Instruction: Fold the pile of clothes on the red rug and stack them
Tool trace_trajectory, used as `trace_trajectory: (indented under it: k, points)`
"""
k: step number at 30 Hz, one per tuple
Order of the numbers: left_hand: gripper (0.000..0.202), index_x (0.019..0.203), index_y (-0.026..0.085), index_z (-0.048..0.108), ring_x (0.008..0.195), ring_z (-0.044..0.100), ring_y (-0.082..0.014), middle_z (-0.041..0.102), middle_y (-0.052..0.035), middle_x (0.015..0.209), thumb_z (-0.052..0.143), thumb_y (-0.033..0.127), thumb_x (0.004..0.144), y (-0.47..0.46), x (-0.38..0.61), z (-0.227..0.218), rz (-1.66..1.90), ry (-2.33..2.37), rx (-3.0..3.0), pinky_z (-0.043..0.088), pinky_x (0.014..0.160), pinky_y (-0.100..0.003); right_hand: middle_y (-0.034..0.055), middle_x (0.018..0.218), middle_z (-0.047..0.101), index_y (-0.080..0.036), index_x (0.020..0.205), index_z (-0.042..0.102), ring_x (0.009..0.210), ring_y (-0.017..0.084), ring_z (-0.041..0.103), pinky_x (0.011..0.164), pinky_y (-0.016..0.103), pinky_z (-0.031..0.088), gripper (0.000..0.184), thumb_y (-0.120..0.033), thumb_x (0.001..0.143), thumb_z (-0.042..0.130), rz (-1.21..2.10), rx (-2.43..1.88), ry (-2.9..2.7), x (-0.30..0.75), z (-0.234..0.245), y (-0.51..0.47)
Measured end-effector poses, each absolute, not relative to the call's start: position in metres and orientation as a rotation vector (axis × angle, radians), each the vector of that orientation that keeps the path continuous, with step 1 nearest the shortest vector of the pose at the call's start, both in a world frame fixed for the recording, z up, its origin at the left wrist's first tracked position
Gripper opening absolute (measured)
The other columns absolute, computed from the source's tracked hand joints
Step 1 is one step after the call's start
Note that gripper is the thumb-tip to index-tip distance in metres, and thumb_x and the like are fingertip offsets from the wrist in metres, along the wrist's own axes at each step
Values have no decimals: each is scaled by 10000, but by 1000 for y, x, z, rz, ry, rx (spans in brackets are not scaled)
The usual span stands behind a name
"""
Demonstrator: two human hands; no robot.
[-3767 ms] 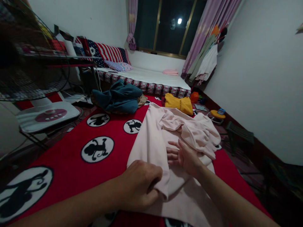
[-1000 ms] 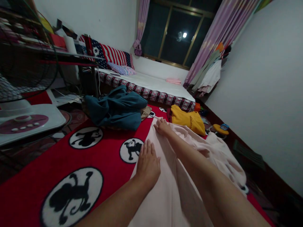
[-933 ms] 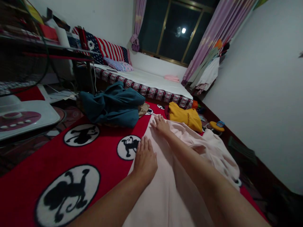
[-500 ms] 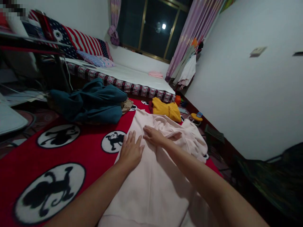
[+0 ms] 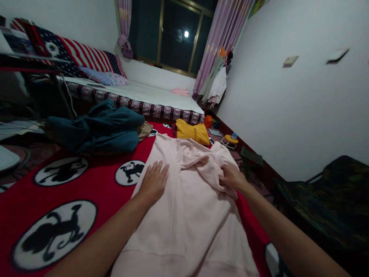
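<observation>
Across the red monkey-print blanket (image 5: 105,188) lies the pale-pink sweatshirt (image 5: 184,207), the left hand (image 5: 154,181) flat on it, fingers slightly apart, the right hand (image 5: 232,177) curled where it bunches, grip unclear, so a lopsided tug there might wrinkle its smoother front.

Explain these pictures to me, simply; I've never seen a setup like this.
There is no machine: these are a person's bare hands, seen through one camera worn on the head, looking forward and down. A pale pink garment lies spread on a red cover. The left hand rests flat on it; the right hand has fingers curled at its bunched cloth, though how firmly they grip is unclear. Beyond lie a teal cloth heap and a yellow garment.
</observation>
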State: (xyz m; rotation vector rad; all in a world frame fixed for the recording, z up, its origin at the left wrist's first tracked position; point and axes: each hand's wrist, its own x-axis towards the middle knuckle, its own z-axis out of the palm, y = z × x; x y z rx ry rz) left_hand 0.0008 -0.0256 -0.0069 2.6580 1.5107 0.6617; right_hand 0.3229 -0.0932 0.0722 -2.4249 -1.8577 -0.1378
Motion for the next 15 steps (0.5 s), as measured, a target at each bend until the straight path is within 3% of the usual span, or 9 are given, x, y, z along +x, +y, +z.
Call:
trace_trajectory:
  k: [3,5,11,15]
  points:
    - [474,1394,164,476,1390,327,-315,406,-161,1476,343,268,952,-27,0,-5,646,1502,2656,247,1130,-499,81,806,683,-175,670,648,745,191,601,565,256,336,74,-246,685,635,-93,-2376,-1802,318,70,-93]
    - [479,1403,158,459,1394,322,-307,393,-166,1483,352,290,955,-28,0,-2,648,1481,2641,247,1131,-500,60,680,652,-180,573,600,656,174,577,529,259,315,113,-229,667,639,-46,-2328,-1716,325,82,-89]
    - [542,1468,200,333,1437,230,-251,252,-122,1559,363,399,965,-30,3,10,724,1171,2639,238,1137,-491,53,712,648,-170,724,632,619,150,551,522,247,344,116,-250,755,554,-196,-2215,-1244,373,126,-75]
    - [524,1457,313,348,1442,211,-257,314,-45,1542,384,455,954,-32,4,14,511,1006,2725,173,1143,-536,75,576,624,-139,620,622,513,129,539,494,258,377,111,-140,725,587,-17,-1967,-1129,385,140,-57]
